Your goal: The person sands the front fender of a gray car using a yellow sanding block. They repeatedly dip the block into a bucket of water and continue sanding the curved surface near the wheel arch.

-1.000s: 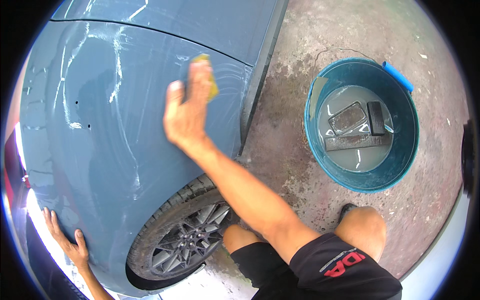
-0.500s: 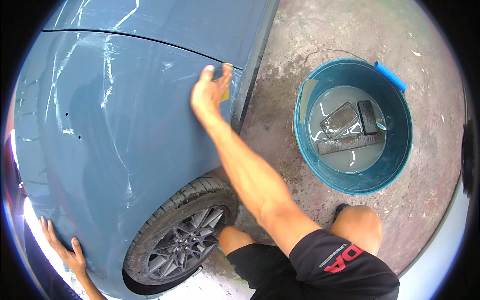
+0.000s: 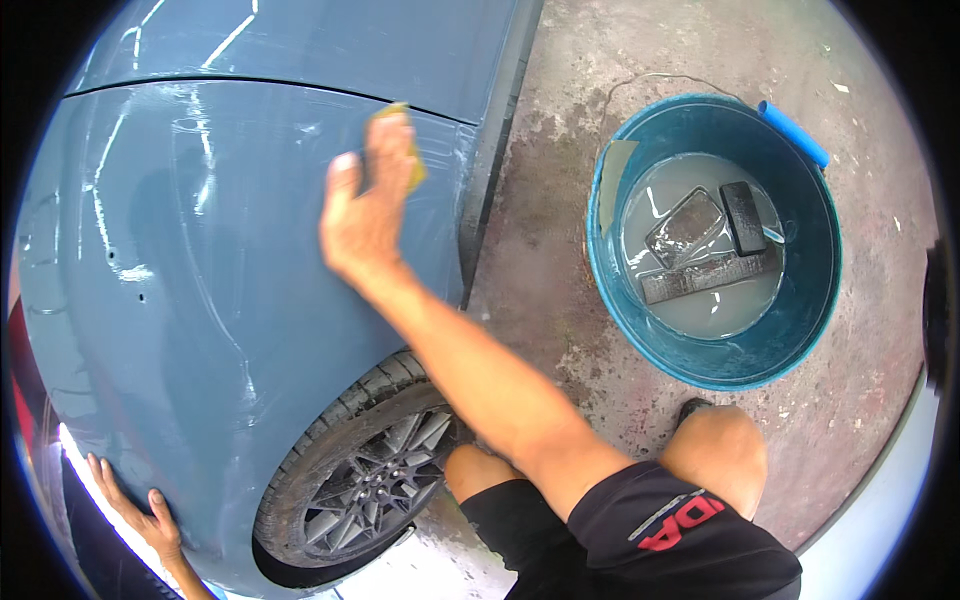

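Observation:
My right hand [image 3: 366,205] presses a small yellow-green sanding pad [image 3: 409,152] flat against the wet grey-blue car fender [image 3: 210,300], just below the panel seam and near the fender's right edge. The pad is mostly hidden under my fingers. My left hand [image 3: 135,515] rests with fingers spread on the lower left part of the fender, holding nothing. My forearm crosses above the front wheel [image 3: 365,480].
A blue bucket [image 3: 800,330] of cloudy water stands on the concrete floor [image 3: 545,270] to the right, holding a few dark sanding blocks [image 3: 705,245]. My knees and black shorts [image 3: 640,530] are at the bottom, beside the wheel.
My right hand with the pad has slid left and a little up along the fender, away from the panel's right edge. The left hand stays planted on the fender.

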{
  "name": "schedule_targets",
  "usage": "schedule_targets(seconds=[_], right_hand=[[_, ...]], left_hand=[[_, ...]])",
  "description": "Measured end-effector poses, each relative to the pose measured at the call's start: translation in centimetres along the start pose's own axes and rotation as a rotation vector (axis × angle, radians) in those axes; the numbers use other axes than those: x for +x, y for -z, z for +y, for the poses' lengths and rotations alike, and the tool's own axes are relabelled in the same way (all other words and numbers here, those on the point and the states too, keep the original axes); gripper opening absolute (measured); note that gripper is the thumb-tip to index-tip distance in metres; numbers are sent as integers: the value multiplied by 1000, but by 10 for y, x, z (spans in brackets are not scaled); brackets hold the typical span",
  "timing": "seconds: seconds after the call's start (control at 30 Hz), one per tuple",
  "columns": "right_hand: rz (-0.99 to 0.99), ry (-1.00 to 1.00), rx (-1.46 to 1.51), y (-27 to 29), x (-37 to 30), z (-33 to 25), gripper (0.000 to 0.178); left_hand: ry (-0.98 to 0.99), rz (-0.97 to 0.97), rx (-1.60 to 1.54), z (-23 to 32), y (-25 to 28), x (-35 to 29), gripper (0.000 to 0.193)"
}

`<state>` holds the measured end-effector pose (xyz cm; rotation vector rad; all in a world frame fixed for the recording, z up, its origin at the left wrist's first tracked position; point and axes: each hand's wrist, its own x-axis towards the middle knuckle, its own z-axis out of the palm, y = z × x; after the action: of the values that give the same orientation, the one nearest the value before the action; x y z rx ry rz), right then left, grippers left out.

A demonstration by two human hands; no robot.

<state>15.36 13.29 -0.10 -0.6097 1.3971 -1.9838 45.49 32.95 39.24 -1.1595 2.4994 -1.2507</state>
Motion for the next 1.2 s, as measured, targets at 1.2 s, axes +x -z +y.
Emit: schedule_targets(seconds=[1.2], right_hand=[[6, -194, 33, 23, 30, 4, 84]], left_hand=[[-13, 16, 1, 4, 2, 8, 76]])
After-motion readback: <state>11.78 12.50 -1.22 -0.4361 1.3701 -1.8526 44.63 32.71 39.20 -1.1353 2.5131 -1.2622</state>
